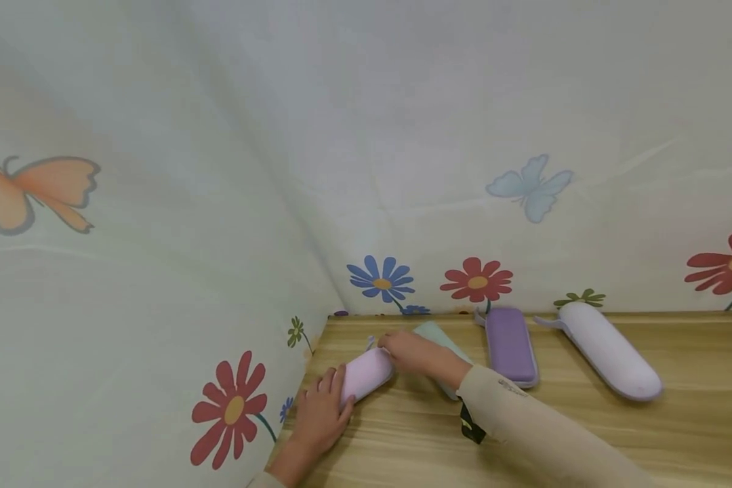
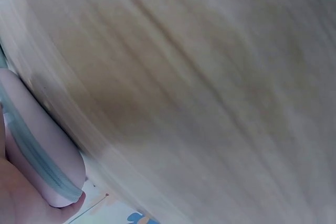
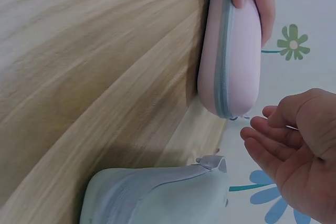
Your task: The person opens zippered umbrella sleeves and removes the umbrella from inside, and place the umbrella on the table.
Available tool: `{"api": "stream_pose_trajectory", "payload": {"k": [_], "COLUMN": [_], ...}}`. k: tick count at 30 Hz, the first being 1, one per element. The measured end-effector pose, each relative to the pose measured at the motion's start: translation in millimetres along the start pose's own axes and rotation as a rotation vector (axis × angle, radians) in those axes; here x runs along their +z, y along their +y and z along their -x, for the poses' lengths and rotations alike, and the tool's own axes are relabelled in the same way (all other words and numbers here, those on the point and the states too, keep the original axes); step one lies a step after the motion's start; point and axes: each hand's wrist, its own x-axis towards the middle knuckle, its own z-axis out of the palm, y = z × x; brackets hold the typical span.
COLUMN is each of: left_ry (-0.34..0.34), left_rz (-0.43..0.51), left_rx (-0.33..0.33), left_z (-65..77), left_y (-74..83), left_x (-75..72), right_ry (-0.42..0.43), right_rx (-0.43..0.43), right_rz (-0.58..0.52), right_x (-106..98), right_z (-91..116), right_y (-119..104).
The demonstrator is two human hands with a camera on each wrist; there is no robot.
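A pale pink hard zip case point(image 1: 369, 371) with a grey-green zip band lies on the wooden table near the left wall. My left hand point(image 1: 320, 410) grips its near end, with thumb and fingers on either side. The left wrist view catches part of the case point(image 2: 58, 150) beside the palm. My right hand point(image 1: 411, 352) is at the case's far end. Seen from the right wrist, its fingers are loosely bent and its fingertips sit just off the rounded end, holding nothing. Under the right forearm lies a mint-green zip case point(image 3: 178, 198), partly hidden in the head view.
To the right on the table point(image 1: 695, 427) lie a purple case point(image 1: 512, 346) and a longer whitish-lavender case point(image 1: 610, 352), both with wrist loops. A white cloth wall point(image 1: 402, 169) printed with flowers and butterflies borders the table at the back and left.
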Motion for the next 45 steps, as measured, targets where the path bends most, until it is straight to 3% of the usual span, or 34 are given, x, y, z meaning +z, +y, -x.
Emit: {"api": "stream_pose_trajectory", "payload": {"k": [7,12,18,23,30,36,42,45], "left_ry": [0.002,-0.038,-0.033,-0.024,-0.03,-0.058,0.0,-0.005], "left_rz": [0.023,0.044,0.058,0.048,0.058,0.064,0.048,0.078], "left_rx": [0.011,0.013,0.019,0.038,0.046,0.049,0.068,0.097], "left_z": [-7.1,-9.3,-8.7,-5.7,-7.5,0.1,3.1,3.7], "left_y": [-3.1,-1.6,2.1,5.2,7.1,-2.9,-13.6,-13.4], "left_x": [3.4,5.9,7.1,11.3,15.0,10.4,5.1,1.5], "right_ry": [0.013,-0.019,-0.05,-0.147,-0.274,-0.386,-0.4,-0.42], "right_rx": [-0.062,-0.015,0.026,0.036,0.099,0.016,0.006,0.016], "right_rz": [0.064,0.028,0.034,0.061,-0.021,-0.07,-0.162,-0.197], "right_x": [1,5,15,23,25,29,25,23], "right_z": [-13,-15,-19,-28,-43,-48,-60,-62], "right_y": [9,14,22,27,35,36,30,31]}}
